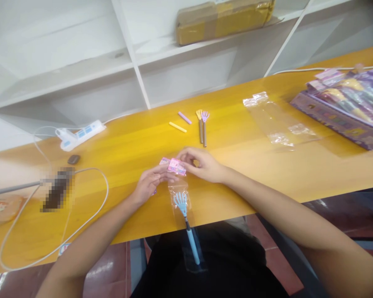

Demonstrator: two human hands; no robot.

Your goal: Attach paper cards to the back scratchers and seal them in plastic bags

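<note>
My right hand (205, 164) pinches a pink printed header card (178, 167) between thumb and fingers. My left hand (151, 181) is at the card's left side, its fingers closed around the edge, with more pink card (164, 161) showing above them. Below the card hangs a clear plastic bag (174, 215) with a light-blue hand-shaped back scratcher (192, 246) inside, reaching past the table edge over my lap. Farther back lie a yellow-headed back scratcher (200, 128) and a purple-headed one (204, 130), beside a yellow handle sleeve (178, 127) and a purple one (184, 117).
At right lie empty clear bags (273, 118) and a purple display box (338, 120) full of packaged items. On the left are a white power strip (82, 135), a small dark object (73, 159) and a looping white cable (107, 188). A cardboard box (224, 22) sits on the shelf.
</note>
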